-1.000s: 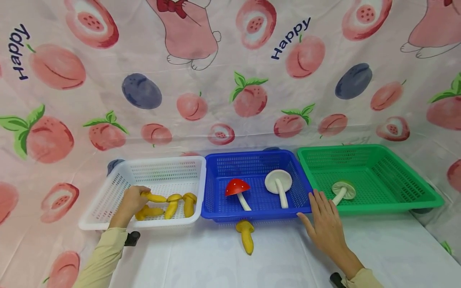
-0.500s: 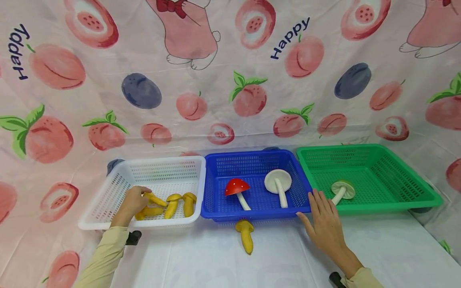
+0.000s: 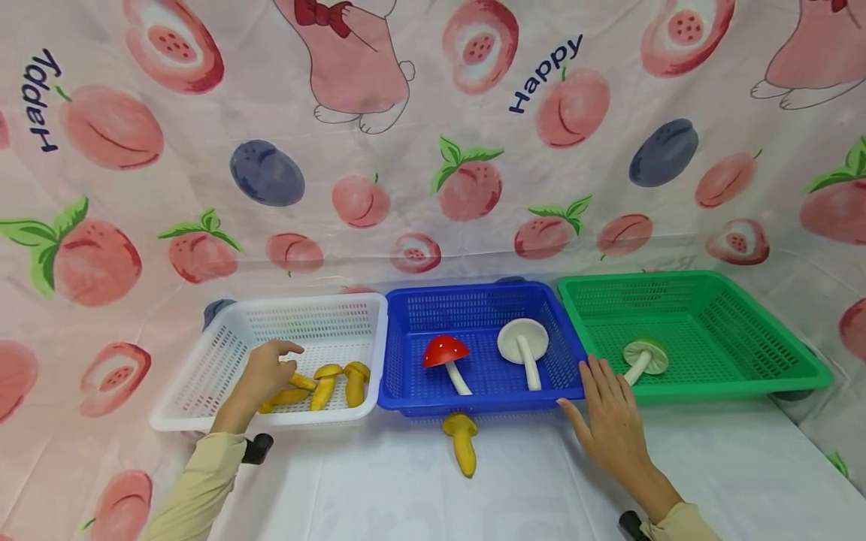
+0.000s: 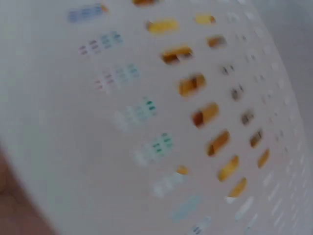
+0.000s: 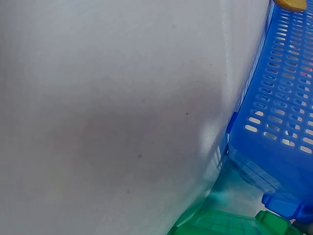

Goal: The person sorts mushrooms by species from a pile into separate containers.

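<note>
My left hand [image 3: 267, 374] hovers over the left end of the white basket [image 3: 203, 409], index finger and thumb apart with nothing between them. Just under it lie several yellow toy mushrooms [image 3: 325, 387], the leftmost ones partly hidden by the hand. In the left wrist view, blurred yellow patches show through the slots of the white basket's wall [image 4: 73, 147]. My right hand [image 3: 612, 421] lies flat with straight fingers, fingertips at the front corner where the blue basket [image 3: 473, 406] meets the green basket [image 3: 731, 392].
Inside the blue basket are a red-capped mushroom [image 3: 446, 353] and a white mushroom [image 3: 523, 342]. A green-capped mushroom [image 3: 646, 357] leans in the green basket. One more yellow mushroom [image 3: 462, 445] lies on the white cloth [image 3: 379, 488] before the blue basket. A fruit-print curtain [image 3: 406, 150] hangs behind.
The left hand has let go of a yellow mushroom, which now lies lower among the others, and has lifted slightly to the right with its fingers parted. My right hand has stayed still.
</note>
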Action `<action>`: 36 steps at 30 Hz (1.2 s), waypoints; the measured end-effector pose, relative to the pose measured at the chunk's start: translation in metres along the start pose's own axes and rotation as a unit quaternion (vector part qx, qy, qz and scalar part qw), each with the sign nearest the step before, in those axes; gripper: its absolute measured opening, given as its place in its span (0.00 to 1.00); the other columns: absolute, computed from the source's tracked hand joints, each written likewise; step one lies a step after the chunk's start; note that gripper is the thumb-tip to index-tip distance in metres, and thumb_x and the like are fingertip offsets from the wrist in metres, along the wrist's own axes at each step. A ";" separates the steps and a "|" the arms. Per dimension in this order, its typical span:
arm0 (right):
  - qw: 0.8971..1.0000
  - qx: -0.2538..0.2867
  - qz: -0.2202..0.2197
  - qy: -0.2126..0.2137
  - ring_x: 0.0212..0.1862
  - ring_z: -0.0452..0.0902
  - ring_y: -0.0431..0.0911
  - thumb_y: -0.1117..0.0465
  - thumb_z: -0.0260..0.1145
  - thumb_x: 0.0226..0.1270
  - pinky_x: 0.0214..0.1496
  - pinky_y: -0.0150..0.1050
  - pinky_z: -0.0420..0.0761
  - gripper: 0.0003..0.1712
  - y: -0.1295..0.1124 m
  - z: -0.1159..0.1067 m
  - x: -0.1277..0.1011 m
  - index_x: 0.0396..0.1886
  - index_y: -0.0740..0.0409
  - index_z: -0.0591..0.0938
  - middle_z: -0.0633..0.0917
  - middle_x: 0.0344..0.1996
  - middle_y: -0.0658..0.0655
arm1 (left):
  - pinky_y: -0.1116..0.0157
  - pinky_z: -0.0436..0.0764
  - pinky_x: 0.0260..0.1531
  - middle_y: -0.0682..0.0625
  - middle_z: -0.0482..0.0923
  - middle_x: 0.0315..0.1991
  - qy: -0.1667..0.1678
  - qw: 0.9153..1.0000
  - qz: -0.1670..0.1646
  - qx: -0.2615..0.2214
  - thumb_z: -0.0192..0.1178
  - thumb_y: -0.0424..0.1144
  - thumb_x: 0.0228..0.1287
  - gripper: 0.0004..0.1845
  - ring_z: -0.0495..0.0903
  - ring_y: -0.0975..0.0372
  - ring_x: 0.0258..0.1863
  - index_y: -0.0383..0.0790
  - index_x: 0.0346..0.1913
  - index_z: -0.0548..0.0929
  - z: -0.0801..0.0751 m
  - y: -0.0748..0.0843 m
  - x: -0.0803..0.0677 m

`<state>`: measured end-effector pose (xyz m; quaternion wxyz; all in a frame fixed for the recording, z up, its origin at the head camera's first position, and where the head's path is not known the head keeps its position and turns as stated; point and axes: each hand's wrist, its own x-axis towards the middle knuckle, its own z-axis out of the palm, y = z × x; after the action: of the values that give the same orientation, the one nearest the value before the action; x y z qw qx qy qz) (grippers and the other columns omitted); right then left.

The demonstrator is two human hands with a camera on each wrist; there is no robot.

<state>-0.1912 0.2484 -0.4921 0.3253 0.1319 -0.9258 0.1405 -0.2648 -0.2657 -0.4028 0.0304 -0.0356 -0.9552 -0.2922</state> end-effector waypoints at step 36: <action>1.000 0.002 -0.005 0.010 0.65 0.60 0.66 0.39 0.52 0.69 0.71 0.55 0.49 0.42 0.000 0.002 0.000 0.65 0.72 0.66 0.67 0.64 0.72 | 0.55 0.82 0.39 0.45 0.82 0.43 0.081 0.987 0.109 -0.083 0.61 0.26 0.56 0.10 0.80 0.52 0.43 0.36 0.42 0.83 0.018 0.082 -0.067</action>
<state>-0.1925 0.2481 -0.4937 0.3345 0.1356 -0.9217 0.1422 -0.1917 -0.1913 -0.3776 0.1363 -0.1183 -0.9124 -0.3673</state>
